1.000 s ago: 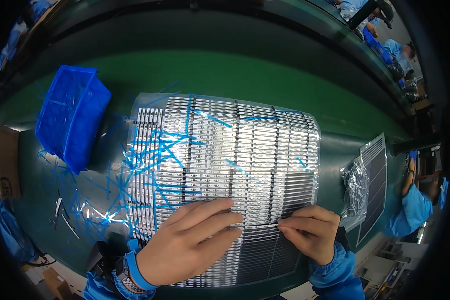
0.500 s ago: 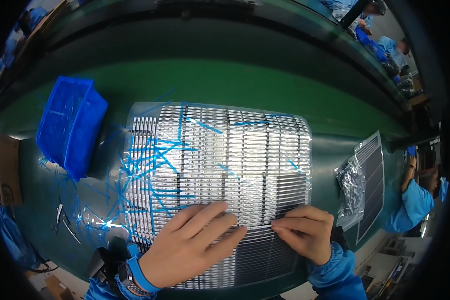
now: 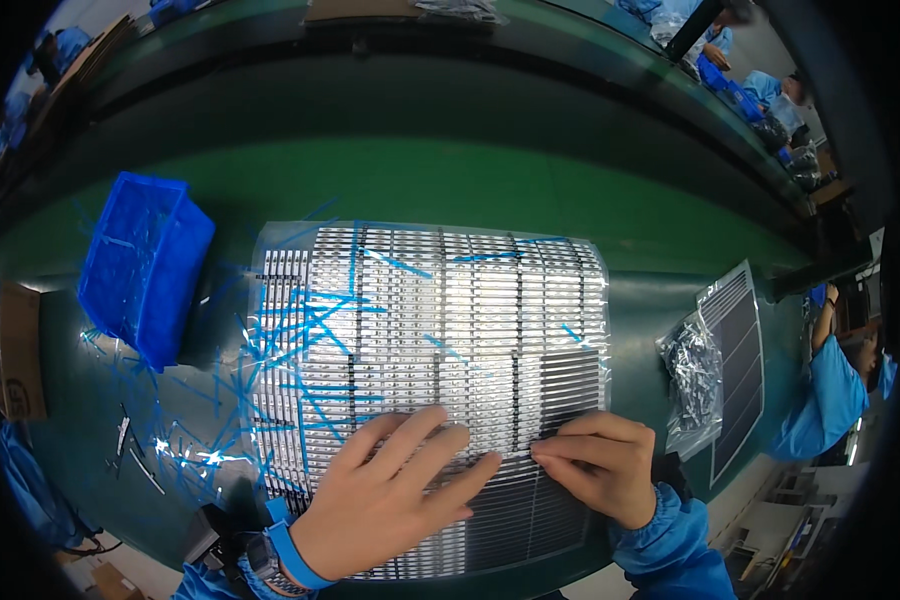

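A large sheet of many narrow silvery strips [image 3: 480,330], each lined with small components, lies on the green table in front of me. Its lower right part shows dark bare rows [image 3: 530,515]. My left hand [image 3: 385,500] rests on the sheet's lower middle, fingers spread and stretched out, holding nothing. Just right of its index fingertip, my right hand [image 3: 605,465] pinches thumb and forefinger together where silvery strips meet the dark rows. What is between those fingertips is too small to make out. Thin blue film strips [image 3: 315,325] are scattered over the sheet's left side.
A blue plastic bin [image 3: 170,290] stands at the left, with more blue scraps near it. On the right, a clear bag of silvery pieces [image 3: 692,375] lies against a dark striped sheet [image 3: 738,375]. A cardboard box [image 3: 20,350] is at far left. Co-workers sit beyond the table.
The whole view has shifted slightly, with the table appearing a little lower. My left index finger reaches slightly farther right. The right hand keeps its pinch at nearly the same place on the sheet.
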Demonstrator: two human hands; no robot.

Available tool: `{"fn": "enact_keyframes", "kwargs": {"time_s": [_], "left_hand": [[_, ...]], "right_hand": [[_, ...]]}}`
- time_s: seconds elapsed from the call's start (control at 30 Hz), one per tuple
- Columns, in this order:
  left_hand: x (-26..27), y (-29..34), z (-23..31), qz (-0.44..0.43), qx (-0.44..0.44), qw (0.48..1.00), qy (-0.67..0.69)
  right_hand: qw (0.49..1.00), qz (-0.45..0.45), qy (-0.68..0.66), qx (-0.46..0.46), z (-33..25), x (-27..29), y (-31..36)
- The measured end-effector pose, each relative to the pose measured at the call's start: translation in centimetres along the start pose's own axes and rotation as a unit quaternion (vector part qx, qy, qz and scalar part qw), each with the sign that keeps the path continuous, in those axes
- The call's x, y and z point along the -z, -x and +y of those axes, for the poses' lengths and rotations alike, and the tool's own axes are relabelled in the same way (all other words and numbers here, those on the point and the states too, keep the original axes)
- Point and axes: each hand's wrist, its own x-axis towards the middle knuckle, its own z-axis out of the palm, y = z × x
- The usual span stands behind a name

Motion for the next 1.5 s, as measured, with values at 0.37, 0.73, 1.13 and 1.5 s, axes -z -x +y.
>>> {"fn": "enact_keyframes", "kwargs": {"time_s": [0.37, 0.73, 1.13, 1.5], "left_hand": [[-0.5, -0.3, 0.5, 0.024, -0.006, 1.0, 0.0], [-0.6, 0.4, -0.1, 0.045, -0.022, 0.998, 0.024], [5.9, 9.9, 1.1, 0.205, 0.138, 0.969, 0.008], [8.9, 25.6, -6.4, 0.273, 0.49, 0.801, -0.212]], "right_hand": [[0.996, 0.005, -0.058, -0.073, -0.2, -0.3, -0.3], [0.968, -0.039, -0.181, -0.17, 0.0, -0.2, -1.3], [0.957, -0.055, -0.229, -0.168, 3.2, 1.0, -1.1], [0.936, -0.017, -0.308, -0.169, 0.7, -0.2, -2.0]]}}
